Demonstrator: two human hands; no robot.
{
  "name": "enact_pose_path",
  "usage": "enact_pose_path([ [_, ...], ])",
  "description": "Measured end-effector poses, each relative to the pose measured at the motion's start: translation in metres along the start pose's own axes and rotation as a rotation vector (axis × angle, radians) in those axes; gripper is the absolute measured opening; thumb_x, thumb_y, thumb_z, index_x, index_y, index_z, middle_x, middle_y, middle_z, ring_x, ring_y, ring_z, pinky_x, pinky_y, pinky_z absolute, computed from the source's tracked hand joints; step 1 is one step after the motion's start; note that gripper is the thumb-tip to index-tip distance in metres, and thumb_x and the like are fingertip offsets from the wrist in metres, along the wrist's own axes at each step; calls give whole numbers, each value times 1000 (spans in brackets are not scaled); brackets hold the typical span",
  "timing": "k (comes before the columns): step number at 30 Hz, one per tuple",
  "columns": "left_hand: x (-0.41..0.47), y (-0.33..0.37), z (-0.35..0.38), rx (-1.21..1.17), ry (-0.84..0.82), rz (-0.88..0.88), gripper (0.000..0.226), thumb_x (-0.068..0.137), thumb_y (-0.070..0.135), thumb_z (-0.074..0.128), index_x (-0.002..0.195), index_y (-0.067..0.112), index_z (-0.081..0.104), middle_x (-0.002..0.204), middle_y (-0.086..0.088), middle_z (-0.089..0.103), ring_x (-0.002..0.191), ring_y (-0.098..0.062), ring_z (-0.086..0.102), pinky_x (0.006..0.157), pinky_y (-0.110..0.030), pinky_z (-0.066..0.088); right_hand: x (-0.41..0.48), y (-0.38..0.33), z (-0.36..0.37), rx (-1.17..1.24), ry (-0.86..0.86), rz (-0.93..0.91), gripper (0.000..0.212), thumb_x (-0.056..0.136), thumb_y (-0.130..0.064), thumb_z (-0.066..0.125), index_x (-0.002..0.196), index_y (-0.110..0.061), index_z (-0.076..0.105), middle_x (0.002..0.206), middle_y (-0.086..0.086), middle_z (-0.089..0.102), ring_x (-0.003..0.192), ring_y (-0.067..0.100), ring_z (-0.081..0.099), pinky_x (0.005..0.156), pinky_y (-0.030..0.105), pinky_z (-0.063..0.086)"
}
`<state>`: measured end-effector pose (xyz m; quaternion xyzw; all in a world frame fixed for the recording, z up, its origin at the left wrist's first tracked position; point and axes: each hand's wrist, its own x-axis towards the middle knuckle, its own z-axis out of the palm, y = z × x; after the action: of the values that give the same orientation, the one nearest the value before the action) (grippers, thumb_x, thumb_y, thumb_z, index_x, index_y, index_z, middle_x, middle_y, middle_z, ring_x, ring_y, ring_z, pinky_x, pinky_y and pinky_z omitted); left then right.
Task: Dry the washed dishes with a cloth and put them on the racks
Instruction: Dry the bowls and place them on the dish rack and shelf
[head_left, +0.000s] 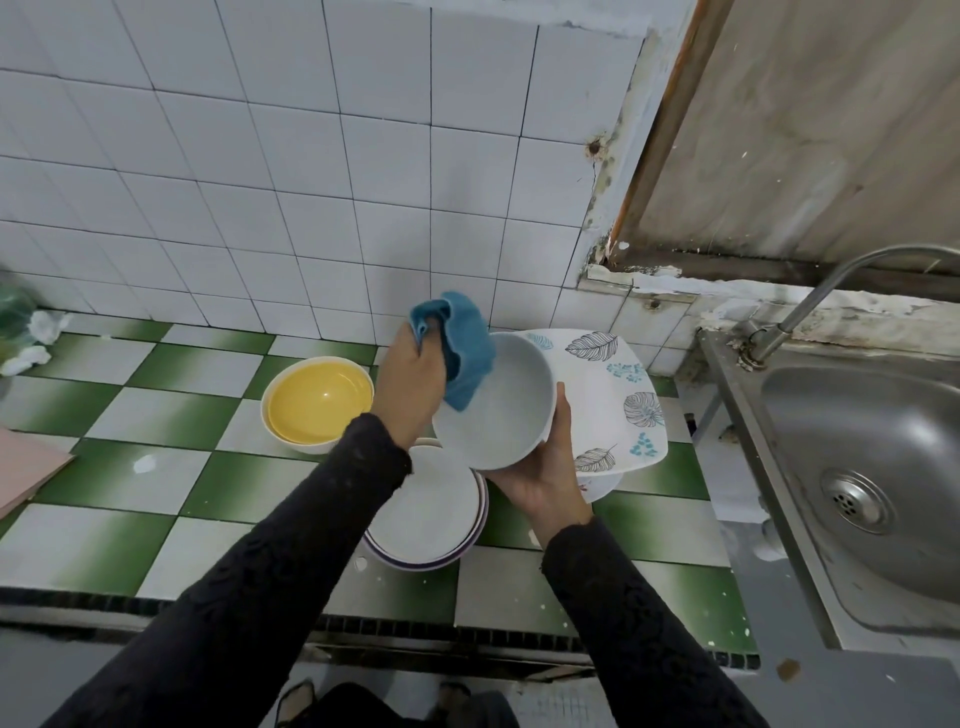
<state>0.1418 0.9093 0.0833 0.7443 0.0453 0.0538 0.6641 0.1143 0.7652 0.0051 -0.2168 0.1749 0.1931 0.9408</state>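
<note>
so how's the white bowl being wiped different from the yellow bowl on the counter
The white bowl is held tilted in the right hand; the yellow bowl sits upright on the tiled counter. The white one has the blue cloth in it; the yellow one is untouched. Both are round and deep.
</note>
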Motion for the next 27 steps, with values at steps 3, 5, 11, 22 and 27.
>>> enact_pose_path([
  [3,-12,-12,7,293,-8,240,22,104,16,43,124,20,52,116,-1,62,105,-16,59,86,-26,50,0,8,2,-23,-12,33,92,66,-60,83,143,-19,53,129,24,65,120,44,58,96,60,52],
  [5,-17,-30,11,624,-258,395,40,99,6,48,137,17,50,136,-6,55,123,-22,51,106,-33,41,1,10,1,-8,-34,27,105,55,-53,94,144,-16,51,132,24,63,123,44,57,92,60,53],
  [11,-39,-48,17,652,-633,161,48,108,26,30,155,27,20,163,2,18,151,-18,15,120,-30,12,-1,5,4,-63,-7,-39,66,83,-56,65,136,-17,58,126,19,69,112,37,69,97,56,54],
  [22,-23,-44,-1,749,-632,440,55,87,41,71,135,25,47,118,8,63,99,-8,58,90,-24,51,7,-11,13,-54,88,-88,76,78,-58,78,137,-17,55,127,20,63,115,42,63,91,59,56],
  [27,-20,-37,-5,469,-496,372,38,89,21,72,124,15,57,109,2,67,97,-13,63,83,-26,55,0,-23,12,-68,-62,22,112,60,-64,87,149,-12,44,140,27,56,123,46,59,96,59,52],
])
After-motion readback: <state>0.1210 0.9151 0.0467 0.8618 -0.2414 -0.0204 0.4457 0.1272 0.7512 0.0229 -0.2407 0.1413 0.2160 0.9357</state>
